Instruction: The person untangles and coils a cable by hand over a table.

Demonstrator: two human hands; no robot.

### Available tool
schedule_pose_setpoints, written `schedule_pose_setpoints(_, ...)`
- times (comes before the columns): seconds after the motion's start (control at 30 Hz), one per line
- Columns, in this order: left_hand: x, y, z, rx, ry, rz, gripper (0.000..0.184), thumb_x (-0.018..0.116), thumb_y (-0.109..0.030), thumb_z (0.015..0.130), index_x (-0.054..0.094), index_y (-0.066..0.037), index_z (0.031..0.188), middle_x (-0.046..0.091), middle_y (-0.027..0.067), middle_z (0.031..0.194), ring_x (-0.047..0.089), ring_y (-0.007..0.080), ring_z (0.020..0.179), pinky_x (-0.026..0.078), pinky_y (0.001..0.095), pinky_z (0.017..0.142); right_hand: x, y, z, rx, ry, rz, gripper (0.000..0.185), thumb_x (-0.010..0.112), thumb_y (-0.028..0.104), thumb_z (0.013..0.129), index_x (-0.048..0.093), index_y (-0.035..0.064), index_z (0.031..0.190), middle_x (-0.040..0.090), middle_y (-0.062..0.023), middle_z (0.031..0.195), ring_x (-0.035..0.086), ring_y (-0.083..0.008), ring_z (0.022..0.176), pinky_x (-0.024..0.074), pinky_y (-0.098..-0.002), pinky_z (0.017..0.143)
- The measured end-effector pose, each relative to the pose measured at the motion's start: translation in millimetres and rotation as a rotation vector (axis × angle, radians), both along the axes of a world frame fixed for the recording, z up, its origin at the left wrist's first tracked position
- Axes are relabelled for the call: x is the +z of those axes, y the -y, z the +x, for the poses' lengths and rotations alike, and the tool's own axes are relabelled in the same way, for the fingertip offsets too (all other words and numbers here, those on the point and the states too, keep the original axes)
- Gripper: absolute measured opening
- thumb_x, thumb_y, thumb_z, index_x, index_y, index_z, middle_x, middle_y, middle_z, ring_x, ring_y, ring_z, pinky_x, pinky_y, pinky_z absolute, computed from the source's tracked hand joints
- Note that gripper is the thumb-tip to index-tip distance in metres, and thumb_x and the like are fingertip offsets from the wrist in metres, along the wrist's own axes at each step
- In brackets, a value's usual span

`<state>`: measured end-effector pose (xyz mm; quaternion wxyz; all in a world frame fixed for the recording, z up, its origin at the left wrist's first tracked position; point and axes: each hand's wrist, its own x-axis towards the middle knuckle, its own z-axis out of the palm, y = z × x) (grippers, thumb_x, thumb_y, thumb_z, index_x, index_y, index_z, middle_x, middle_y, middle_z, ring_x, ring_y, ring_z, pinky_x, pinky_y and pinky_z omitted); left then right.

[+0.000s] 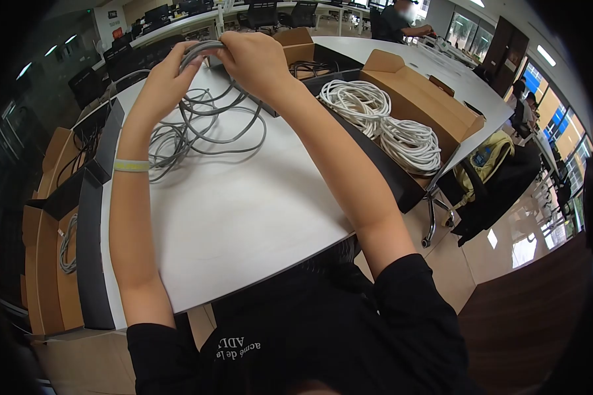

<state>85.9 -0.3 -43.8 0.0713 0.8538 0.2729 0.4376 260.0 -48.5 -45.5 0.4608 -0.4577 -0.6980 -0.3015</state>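
Observation:
Both hands are raised over the far part of the white table [250, 210]. Between them runs a bunched grey cable [205, 46], arched across the top. My left hand [167, 82] pinches one side of the bunch, fingers closed. My right hand [257, 64] grips the other side, its fingers bent around the strands and partly hidden. Below the hands the same grey cable hangs in loose loops, and a tangle of it lies on the tabletop.
An open box [423, 102] on the right holds two coils of white cable [412, 146]. Behind it, another box [296, 46] contains dark cable. At left, an open box [41, 270] holds a grey coil [67, 243]. A person [402, 23] sits farther back.

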Motion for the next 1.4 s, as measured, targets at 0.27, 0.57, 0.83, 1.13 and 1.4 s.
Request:
schedule_pose_setpoints(0.27,8.8,9.9,-11.8,-0.051,-0.063,-0.073,0.019,0.055,-0.015,0.087,0.051,-0.002,0.1,0.063,0.0103,0.072,0.059,0.0182,0.061,0.045,0.0316,0.057,9.4,9.5,-4.7,0.162,-0.007,-0.192,0.032,0.065,0.035,0.08,0.063,0.0036,0.078,0.059,-0.0129,0.063,0.058,-0.0312,0.061,0.0434,-0.0377,0.056)
schedule_pose_setpoints(0.57,1.8,31.1,7.6,0.139,-0.163,0.513,0.014,0.054,-0.02,0.088,0.051,-0.008,0.093,0.061,0.0099,0.075,0.06,0.0299,0.071,0.047,0.039,0.059,6.9,20.1,-7.1,-0.07,0.104,-0.261,0.036,0.07,0.037,0.072,0.066,0.0019,0.082,0.064,-0.013,0.075,0.062,-0.0299,0.076,0.0481,-0.0391,0.067)
schedule_pose_setpoints(0.83,2.9,27.8,9.4,0.099,-0.014,0.43,0.028,0.067,-0.016,0.076,0.06,-0.013,0.103,0.066,0.0059,0.086,0.064,0.0239,0.072,0.05,0.0315,0.061,10.4,16.8,-0.7,-0.001,0.02,-0.258,0.029,0.07,0.035,0.072,0.067,0.0071,0.081,0.064,-0.0107,0.071,0.062,-0.0302,0.07,0.0482,-0.0406,0.064)
schedule_pose_setpoints(1.13,3.5,25.9,4.7,0.3,-0.222,0.388,0.072,0.069,-0.048,0.069,0.047,-0.006,0.123,0.06,0.0135,0.102,0.057,0.0313,0.098,0.044,0.0436,0.081,8.6,-1.7,20.2,0.167,-0.324,-0.221,0.025,0.071,0.028,0.075,0.065,0.0047,0.08,0.055,-0.0057,0.056,0.056,-0.0176,0.049,0.0444,-0.0303,0.047)
schedule_pose_setpoints(1.4,7.4,-11.9,-4.7,-0.028,0.521,0.131,0.017,0.059,-0.018,0.088,0.064,-0.002,0.091,0.068,0.0052,0.082,0.059,0.01,0.071,0.045,0.0244,0.065,24.7,41.2,-24.1,1.047,-0.58,-0.625,0.026,0.069,0.028,0.082,0.058,0.0048,0.08,0.048,0.003,0.055,0.047,-0.0045,0.048,0.0384,-0.0196,0.043)
